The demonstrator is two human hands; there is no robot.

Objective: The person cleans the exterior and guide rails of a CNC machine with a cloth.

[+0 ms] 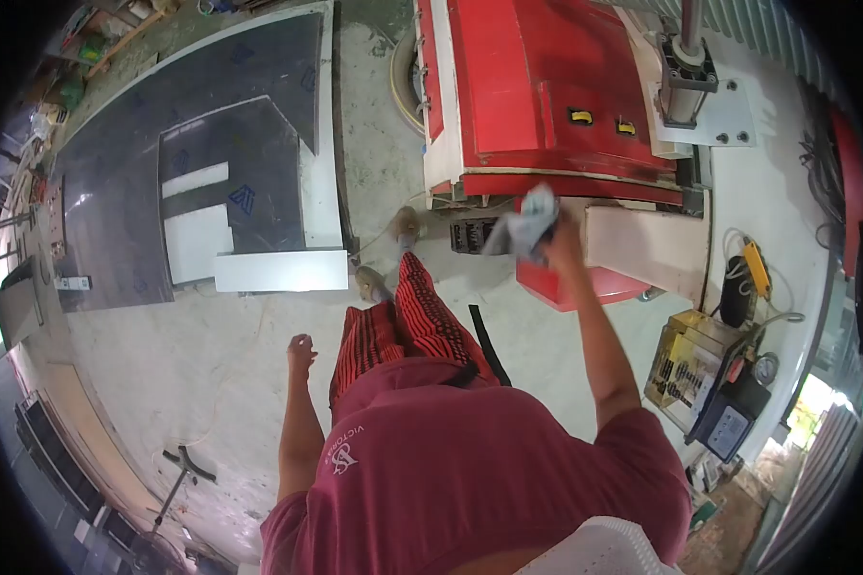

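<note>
My right hand [564, 247] grips a crumpled grey-and-white cloth [527, 230], held in front of the red machine's lower edge and partly blurred by motion. A red box [585, 287] stands under that forearm, beside a pale panel [633, 244]. Away from everything, my left hand [302, 353] hangs beside my left leg over the pale floor. Its fingers are loosely bent, a little apart, and nothing shows in them.
A large red machine [508, 86] stands ahead. Dark sheets with cut-outs [115, 192] lie ahead to the left, with a white strip [283, 271] along the near edge. A black slotted block [472, 236] sits near my feet. At right are a pressure gauge [765, 369] and hoses.
</note>
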